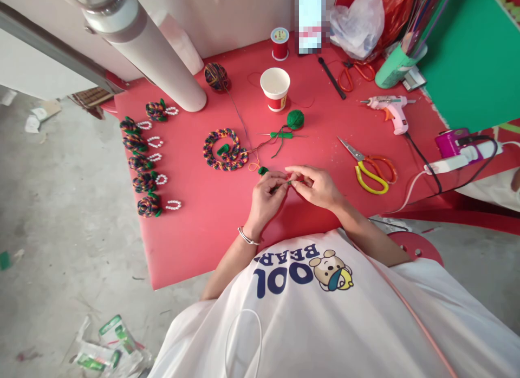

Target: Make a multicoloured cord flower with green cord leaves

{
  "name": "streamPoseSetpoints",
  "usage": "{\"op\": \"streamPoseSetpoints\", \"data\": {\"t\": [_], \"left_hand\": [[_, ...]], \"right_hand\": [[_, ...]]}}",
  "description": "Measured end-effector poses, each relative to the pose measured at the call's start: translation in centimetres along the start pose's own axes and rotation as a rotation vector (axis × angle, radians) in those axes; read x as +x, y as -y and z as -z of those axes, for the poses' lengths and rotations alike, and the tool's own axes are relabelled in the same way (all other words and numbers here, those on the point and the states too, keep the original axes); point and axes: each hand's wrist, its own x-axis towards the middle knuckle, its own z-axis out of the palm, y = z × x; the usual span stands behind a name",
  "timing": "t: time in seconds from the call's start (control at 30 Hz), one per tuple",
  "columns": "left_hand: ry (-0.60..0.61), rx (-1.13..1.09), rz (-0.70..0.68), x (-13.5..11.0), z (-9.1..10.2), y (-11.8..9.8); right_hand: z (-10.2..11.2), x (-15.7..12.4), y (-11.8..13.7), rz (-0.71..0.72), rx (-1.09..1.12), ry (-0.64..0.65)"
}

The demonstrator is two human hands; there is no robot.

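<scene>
My left hand [268,193] and my right hand [317,184] meet over the front of the red table [195,226], fingers pinched together on a small green crocheted piece [284,182]. A green yarn strand runs from it toward the green yarn ball [295,118]. A small green piece [263,170] lies just left of my left hand. A coiled multicoloured braid [225,149] lies beyond my hands. A green-handled crochet hook [280,135] rests near the green ball.
Several multicoloured yarn flowers with pearl loops [144,161] line the table's left side. Yellow-orange scissors [369,169] lie to the right, a glue gun [390,110] and power strip [459,158] beyond. A paper cup [275,88], red thread spool [280,43] and multicoloured yarn ball [215,76] stand farther back.
</scene>
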Motion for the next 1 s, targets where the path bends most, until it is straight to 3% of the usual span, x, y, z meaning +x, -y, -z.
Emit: {"op": "streamPoseSetpoints", "data": {"t": [0.4,0.57,0.7,0.9,1.0], "left_hand": [[-0.006,0.001,-0.074,-0.1,-0.1,0.9],[-0.037,-0.002,-0.072,0.0,0.0,0.7],[-0.053,-0.005,-0.052,0.0,0.0,0.6],[-0.069,-0.012,0.015,-0.1,-0.1,0.5],[-0.088,-0.013,0.036,-0.2,-0.4,0.3]], "right_hand": [[-0.3,-0.2,-0.5,0.015,-0.114,0.048],[-0.6,-0.1,-0.6,0.078,-0.193,0.019],[-0.7,-0.3,-0.6,0.092,-0.12,-0.031],[-0.5,-1.9,0.2,-0.007,0.019,-0.23],[-0.6,-3.1,1.3,-0.151,0.071,-0.158]]}}
